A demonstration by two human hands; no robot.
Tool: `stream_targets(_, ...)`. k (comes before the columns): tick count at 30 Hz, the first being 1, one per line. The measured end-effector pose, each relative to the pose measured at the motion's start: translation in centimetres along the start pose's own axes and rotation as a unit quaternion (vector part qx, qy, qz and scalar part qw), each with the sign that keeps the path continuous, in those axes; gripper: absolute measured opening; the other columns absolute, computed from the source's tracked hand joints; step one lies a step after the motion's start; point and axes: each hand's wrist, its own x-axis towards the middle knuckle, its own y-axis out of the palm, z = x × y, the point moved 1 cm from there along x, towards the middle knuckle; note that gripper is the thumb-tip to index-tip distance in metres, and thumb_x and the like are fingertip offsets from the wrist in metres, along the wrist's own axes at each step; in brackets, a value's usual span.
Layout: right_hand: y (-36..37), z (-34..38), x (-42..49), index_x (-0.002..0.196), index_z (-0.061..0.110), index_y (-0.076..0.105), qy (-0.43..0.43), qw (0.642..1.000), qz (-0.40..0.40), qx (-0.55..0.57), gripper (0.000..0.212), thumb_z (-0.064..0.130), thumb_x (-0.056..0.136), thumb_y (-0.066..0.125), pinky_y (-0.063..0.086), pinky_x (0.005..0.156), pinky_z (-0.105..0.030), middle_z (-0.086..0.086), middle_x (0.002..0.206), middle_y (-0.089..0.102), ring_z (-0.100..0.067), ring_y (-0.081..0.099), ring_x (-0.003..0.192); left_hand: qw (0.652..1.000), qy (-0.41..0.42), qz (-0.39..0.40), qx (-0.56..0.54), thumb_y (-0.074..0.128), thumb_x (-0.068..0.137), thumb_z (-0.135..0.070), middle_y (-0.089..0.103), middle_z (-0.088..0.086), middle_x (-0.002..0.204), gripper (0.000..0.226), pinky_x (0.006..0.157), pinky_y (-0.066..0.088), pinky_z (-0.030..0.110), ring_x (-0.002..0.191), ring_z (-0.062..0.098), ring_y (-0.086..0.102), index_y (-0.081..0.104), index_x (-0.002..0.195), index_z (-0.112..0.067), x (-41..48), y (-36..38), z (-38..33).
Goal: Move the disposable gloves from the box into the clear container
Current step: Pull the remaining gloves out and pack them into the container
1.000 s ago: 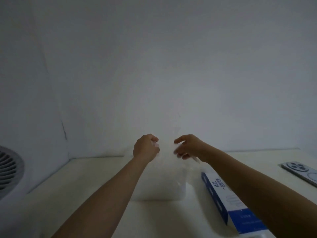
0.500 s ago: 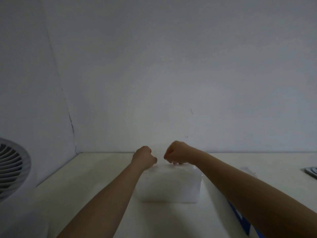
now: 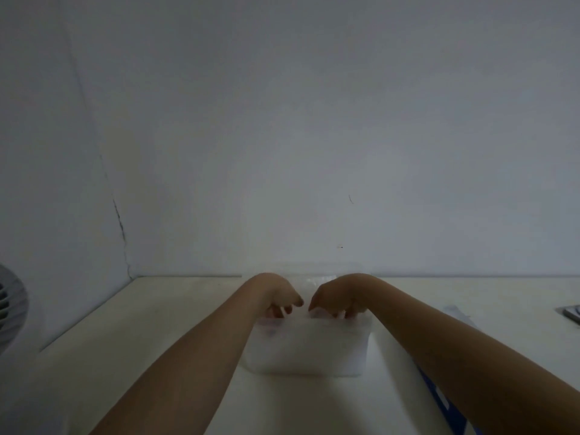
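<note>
The clear container (image 3: pixel 309 350) stands on the cream table (image 3: pixel 157 340) in the middle, and it looks whitish and full. My left hand (image 3: pixel 277 295) and my right hand (image 3: pixel 340 293) both reach down into its open top side by side, fingers pointing downward onto the thin translucent gloves (image 3: pixel 309 282) that show crinkled between the wrists. The fingertips show dimly through the front wall. The blue and white glove box (image 3: pixel 439 400) lies at the lower right, mostly hidden under my right forearm.
A grey fan (image 3: pixel 9 306) sits at the left edge. A flat grey device (image 3: pixel 569 313) lies at the right edge, with a thin clear scrap (image 3: pixel 458 312) near it. A bare wall rises right behind the container.
Both hands dropped from fists above the container down into its opening, and the fingers uncurled downward. The view shifted, so the box shows less.
</note>
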Motion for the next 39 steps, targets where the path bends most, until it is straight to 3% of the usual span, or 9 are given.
stream_targets(3,-1.2,0.3,-0.2,0.123,0.003,0.06,-0.063,0.993,-0.068,0.075,0.032,0.018,0.095,0.058,0.051,0.063,-0.024,-0.01,0.106,0.061,-0.02,0.06,0.083,0.999,-0.014,-0.011,-0.041,0.046,0.099,-0.041,0.058,0.009,0.103,0.044,0.089,0.049,0.03,0.09,0.021,0.055,0.062,0.119,-0.005,1.1,-0.1,1.0)
stream_targets(7,-1.5,1.1,0.2,0.113,0.003,0.064,-0.076,0.968,-0.057,0.231,0.023,0.014,0.096,0.053,0.049,0.055,-0.023,-0.008,0.086,0.064,-0.016,0.058,0.068,0.992,-0.04,0.021,-0.121,0.041,0.101,-0.04,0.056,0.012,0.086,0.041,0.071,0.052,0.032,0.071,0.022,0.055,0.059,0.1,-0.002,2.0,-0.2,1.2)
stream_targets(10,-0.3,0.1,1.6,0.104,0.006,0.057,0.029,0.983,0.004,0.18,0.015,0.019,0.097,0.052,0.048,0.057,-0.027,-0.009,0.085,0.059,-0.018,0.055,0.066,0.997,-0.041,0.007,-0.071,0.036,0.103,-0.037,0.06,0.011,0.101,0.044,0.096,0.047,0.035,0.078,0.022,0.056,0.059,0.119,-0.002,1.8,0.1,1.3)
stream_targets(18,-1.2,-1.1,2.7,0.127,-0.002,0.046,0.087,0.987,0.006,0.137,0.043,0.031,0.1,0.049,0.048,0.084,-0.033,-0.019,0.112,0.052,-0.024,0.056,0.078,0.995,-0.057,0.059,-0.062,0.033,0.103,-0.044,0.048,0.012,0.137,0.056,0.1,0.043,0.036,0.126,0.027,0.051,0.038,0.144,-0.006,2.1,0.6,1.2)
stream_targets(21,-0.9,-1.0,2.3,0.121,0.0,0.049,0.082,0.991,0.002,0.11,0.036,0.029,0.1,0.05,0.052,0.072,-0.03,-0.016,0.095,0.056,-0.022,0.057,0.073,0.997,-0.052,0.045,-0.021,0.032,0.102,-0.049,0.051,0.017,0.132,0.058,0.1,0.043,0.035,0.111,0.028,0.055,0.049,0.135,-0.005,1.8,0.4,1.0)
stream_targets(26,-3.3,-0.2,-1.6,0.121,-0.007,0.055,-0.092,0.967,-0.086,0.223,0.03,0.012,0.097,0.054,0.06,0.058,-0.035,-0.019,0.095,0.063,-0.027,0.065,0.071,0.992,0.002,-0.052,-0.119,0.043,0.1,-0.033,0.061,0.013,0.079,0.032,0.053,0.045,0.027,0.059,0.021,0.052,0.052,0.105,-0.002,0.2,-0.8,-0.2)
stream_targets(29,-4.9,-1.3,-4.9,0.11,0.0,0.066,-0.157,0.947,-0.178,0.216,0.023,0.012,0.096,0.053,0.056,0.061,-0.025,-0.012,0.092,0.068,-0.019,0.064,0.071,0.975,0.091,-0.154,-0.131,0.048,0.095,-0.02,0.061,0.01,0.07,0.022,0.05,0.041,0.022,0.051,0.019,0.049,0.059,0.093,-0.001,-1.6,-0.9,-2.2)
stream_targets(33,-5.9,-5.2,-8.1,0.096,0.003,0.069,-0.114,0.935,-0.274,0.194,0.019,0.012,0.095,0.053,0.046,0.053,-0.019,-0.007,0.078,0.067,-0.013,0.057,0.059,0.944,0.216,-0.214,-0.132,0.054,0.091,-0.018,0.063,0.007,0.076,0.021,0.057,0.041,0.025,0.06,0.021,0.052,0.066,0.097,-0.001,-4.4,1.2,-6.4)
stream_targets(39,-4.6,-12.7,-10.0,0.083,0.01,0.066,0.09,0.969,-0.219,0.075,0.015,0.017,0.094,0.058,0.043,0.052,-0.02,-0.003,0.069,0.063,-0.011,0.053,0.054,0.938,0.311,-0.108,-0.11,0.048,0.095,-0.015,0.064,0.008,0.084,0.014,0.058,0.045,0.026,0.063,0.018,0.054,0.061,0.098,-0.008,-7.2,9.0,-13.4)
